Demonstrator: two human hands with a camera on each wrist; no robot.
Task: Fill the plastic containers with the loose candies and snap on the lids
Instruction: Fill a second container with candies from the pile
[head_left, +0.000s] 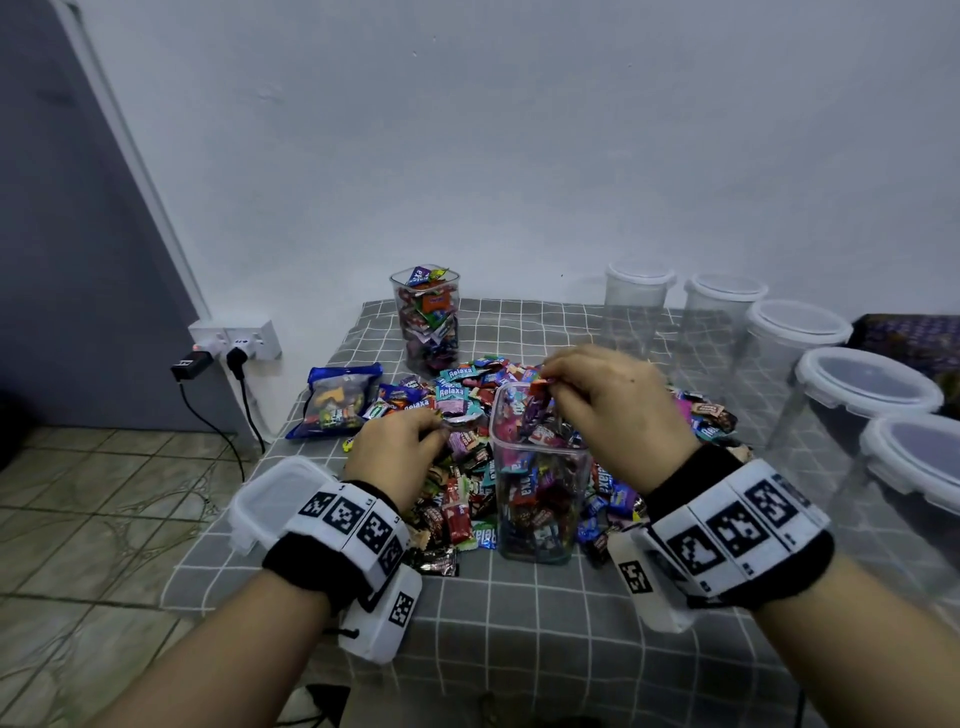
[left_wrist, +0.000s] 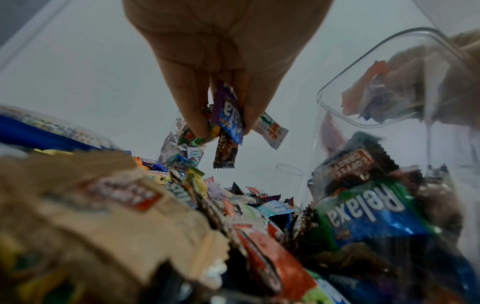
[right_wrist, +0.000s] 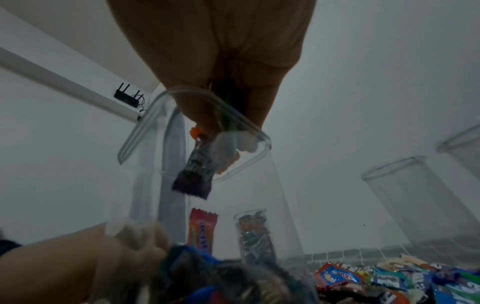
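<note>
A clear square container (head_left: 537, 483), partly filled with wrapped candies, stands amid the loose candy pile (head_left: 462, 447) on the checked cloth. My right hand (head_left: 561, 387) hovers over its open rim (right_wrist: 197, 131) and pinches a few candies (right_wrist: 194, 172) that dangle into the opening. To the left of the container, my left hand (head_left: 434, 428) sits just above the pile, pinching several candies (left_wrist: 226, 121) between thumb and fingers. A second container (head_left: 426, 317), full and without a lid, stands at the back. A loose lid (head_left: 272, 499) lies by my left wrist.
Several empty lidded containers (head_left: 795, 332) line the table's right side. A blue candy bag (head_left: 340, 400) lies left of the pile. The table's left edge drops to a tiled floor, with wall sockets and cables (head_left: 234, 348) there. The wall is close behind.
</note>
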